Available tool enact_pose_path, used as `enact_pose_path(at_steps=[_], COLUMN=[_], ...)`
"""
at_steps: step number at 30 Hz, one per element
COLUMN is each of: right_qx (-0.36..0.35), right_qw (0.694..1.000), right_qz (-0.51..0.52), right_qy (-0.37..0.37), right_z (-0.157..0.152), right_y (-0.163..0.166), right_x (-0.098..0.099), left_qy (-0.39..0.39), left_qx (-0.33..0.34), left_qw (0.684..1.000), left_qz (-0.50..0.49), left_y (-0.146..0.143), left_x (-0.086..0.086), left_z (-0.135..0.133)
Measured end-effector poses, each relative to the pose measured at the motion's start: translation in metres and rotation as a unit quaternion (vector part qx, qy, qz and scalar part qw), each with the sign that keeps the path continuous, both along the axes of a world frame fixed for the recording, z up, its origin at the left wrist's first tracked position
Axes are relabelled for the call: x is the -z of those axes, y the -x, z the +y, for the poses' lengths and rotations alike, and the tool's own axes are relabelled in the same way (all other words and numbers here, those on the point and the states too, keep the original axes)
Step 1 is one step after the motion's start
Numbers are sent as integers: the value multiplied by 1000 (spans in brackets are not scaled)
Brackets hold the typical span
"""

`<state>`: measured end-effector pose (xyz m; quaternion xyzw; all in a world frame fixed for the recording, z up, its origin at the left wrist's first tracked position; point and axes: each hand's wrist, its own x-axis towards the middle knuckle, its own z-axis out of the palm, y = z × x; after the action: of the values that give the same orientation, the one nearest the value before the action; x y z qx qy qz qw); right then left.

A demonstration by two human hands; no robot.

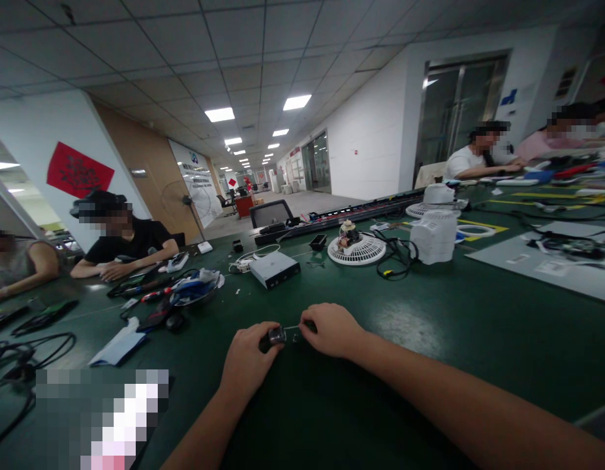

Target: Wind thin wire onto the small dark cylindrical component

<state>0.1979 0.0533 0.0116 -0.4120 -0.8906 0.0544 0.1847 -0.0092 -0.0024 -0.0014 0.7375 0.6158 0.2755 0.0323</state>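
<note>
My left hand rests on the dark green table, fingers closed round a small dark and silver cylindrical part. My right hand is closed too, pinching a thin tool whose slim metal shaft reaches across to the part. The two hands sit close together near the table's front middle. What the right hand grips is mostly hidden by its fingers.
A grey box and a white fan grille with a motor lie beyond my hands. White fan housings, cables and tools are scattered around. Several people sit at the left and far right edges.
</note>
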Motion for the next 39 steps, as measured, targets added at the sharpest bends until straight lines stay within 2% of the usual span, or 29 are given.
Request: enact_pose_path(at_steps=[4,8,14,22,26,31,35,39], right_qx=[66,90,23,32,22,30,-26,-68], right_qw=[997,991,989,985,980,957,934,923], right_qz=[11,47,18,111,141,244,295,297], right_qy=[32,87,144,126,141,156,199,236], right_z=[2,3,6,4,6,11,12,10], right_y=[3,4,2,3,2,2,5,10], right_x=[4,4,7,6,5,7,9,16], left_qy=[-4,13,12,20,13,27,40,46], left_qx=[-25,-37,-34,-23,-21,-34,-12,35], left_qw=[1000,999,999,999,999,997,996,997], left_qz=[-7,-17,-18,-40,-42,-60,-81,-60], left_y=[0,1,0,2,1,-1,-2,-6], left_x=[2,2,4,6,5,2,1,1], left_z=[1,2,2,2,1,-1,-2,-4])
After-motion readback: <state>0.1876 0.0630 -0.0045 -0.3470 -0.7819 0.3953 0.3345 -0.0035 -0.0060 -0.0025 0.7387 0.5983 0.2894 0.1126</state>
